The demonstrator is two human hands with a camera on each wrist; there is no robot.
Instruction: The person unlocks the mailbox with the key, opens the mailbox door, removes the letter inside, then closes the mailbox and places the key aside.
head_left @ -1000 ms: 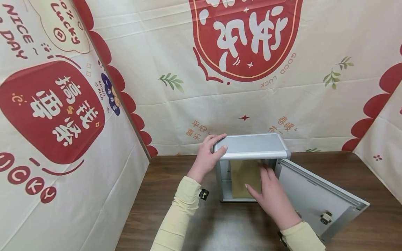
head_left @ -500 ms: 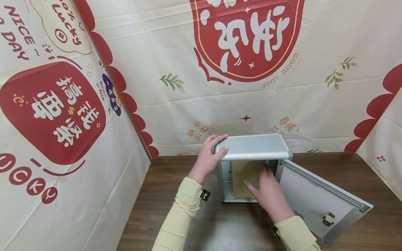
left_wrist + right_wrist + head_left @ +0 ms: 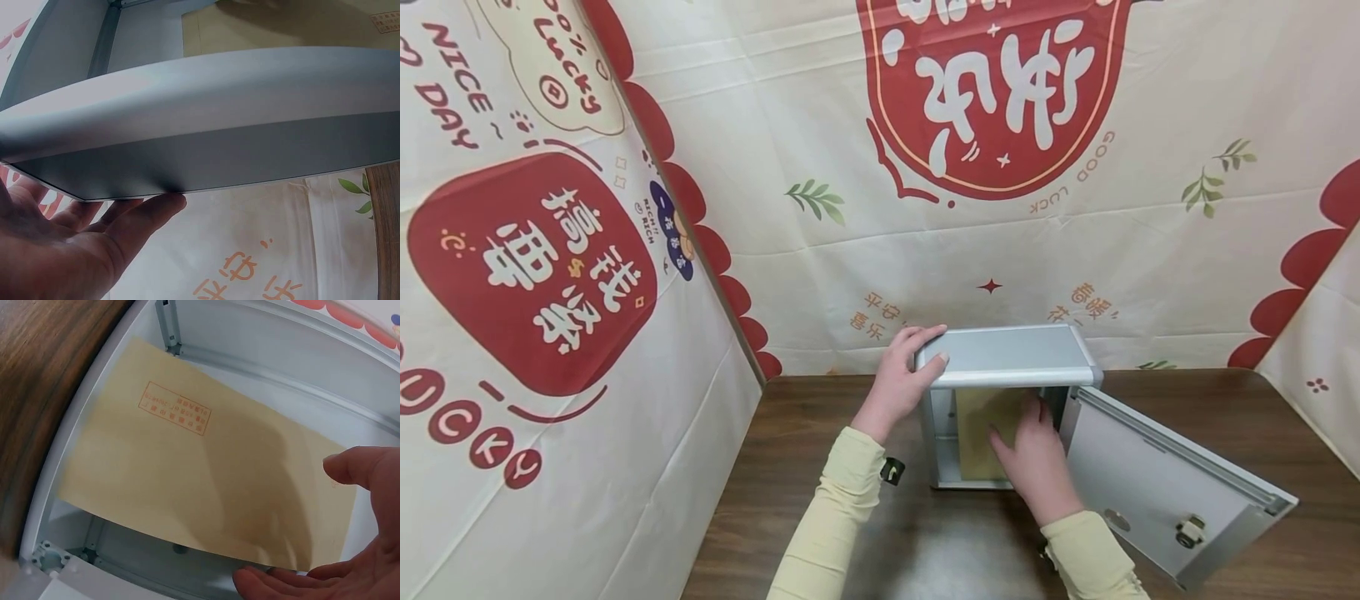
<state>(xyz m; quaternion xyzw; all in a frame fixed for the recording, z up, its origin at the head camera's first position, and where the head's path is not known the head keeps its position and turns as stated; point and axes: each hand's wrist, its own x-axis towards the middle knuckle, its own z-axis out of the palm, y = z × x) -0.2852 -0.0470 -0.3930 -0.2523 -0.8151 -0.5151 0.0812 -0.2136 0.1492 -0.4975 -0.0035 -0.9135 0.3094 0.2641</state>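
Observation:
A silver-grey metal lock box [image 3: 1015, 357] stands on the table with its hinged door [image 3: 1138, 467] swung out to the right. My left hand [image 3: 897, 379] grips its top left corner, the thumb on top and the fingers over the far edge. Inside, a brown paper envelope [image 3: 979, 429] with red print stands upright. My right hand [image 3: 1037, 458] reaches into the box at the envelope's right side. In the right wrist view, its fingers [image 3: 269, 584] are right at one edge of the envelope, while the thumb [image 3: 353, 465] is spread apart over the envelope's face.
The lock [image 3: 1190, 531] sits on the inner face of the door, near its free edge. Around the brown wooden table [image 3: 820, 467] hang white cloth walls [image 3: 820, 283] with red printing, close behind the box.
My right hand and forearm have shifted a little left, with the fingers more bent at the envelope's edge. The left hand keeps its hold on the box.

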